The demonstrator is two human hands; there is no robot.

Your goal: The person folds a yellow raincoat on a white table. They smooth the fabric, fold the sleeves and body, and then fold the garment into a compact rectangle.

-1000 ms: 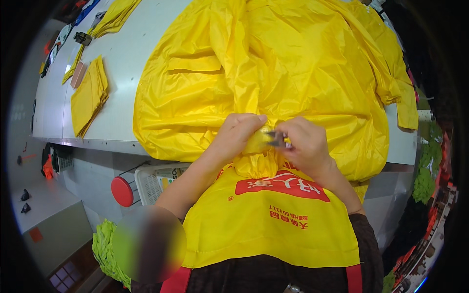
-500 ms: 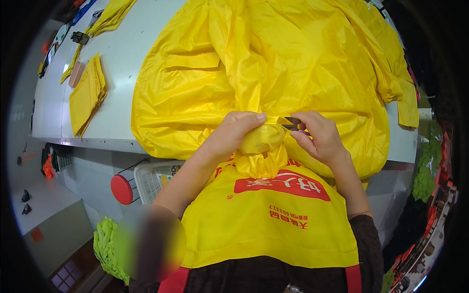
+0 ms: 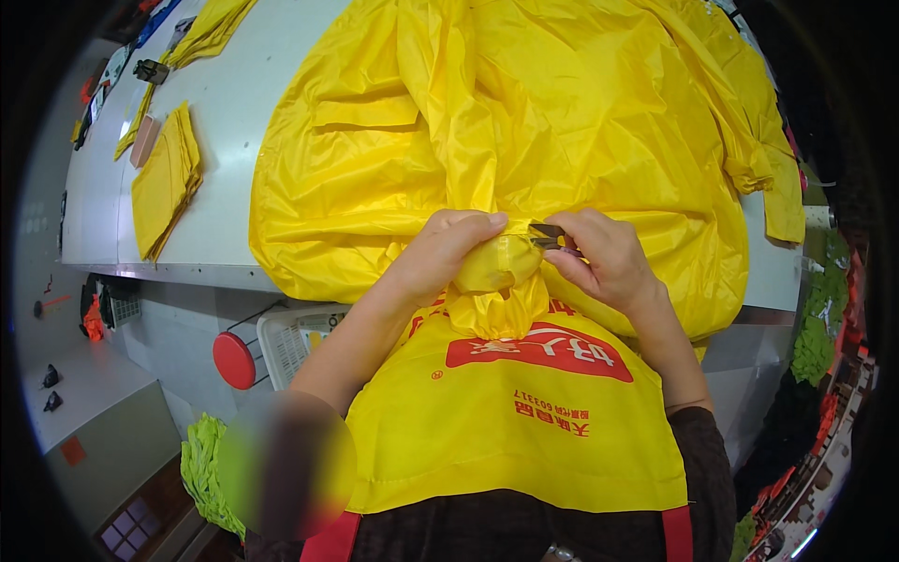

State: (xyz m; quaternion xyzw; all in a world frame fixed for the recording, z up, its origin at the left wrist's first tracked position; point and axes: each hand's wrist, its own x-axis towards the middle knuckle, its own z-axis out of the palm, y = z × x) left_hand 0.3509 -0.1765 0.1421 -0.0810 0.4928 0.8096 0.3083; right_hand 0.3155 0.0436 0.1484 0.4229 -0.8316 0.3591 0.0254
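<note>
— What lies on the white table (image 3: 234,112) at its left end?

— A stack of folded yellow sheets (image 3: 167,180), with a small pinkish block (image 3: 145,140) just beside its top corner. Farther up there is a second pile of yellow cloth (image 3: 211,28) and a small dark object (image 3: 150,70) (too small to identify).

— And below the table's edge?

— A round red cap (image 3: 234,360) touches a white slatted basket (image 3: 300,339). Lower left is a bundle of light green fabric (image 3: 208,468).

— Anything on the floor at the far left?

— An orange-red item (image 3: 93,320) near a small crate, and two dark bits (blurred) lower down.

— The right side?

— Green cloth (image 3: 813,328) is heaped along the rim.
</note>
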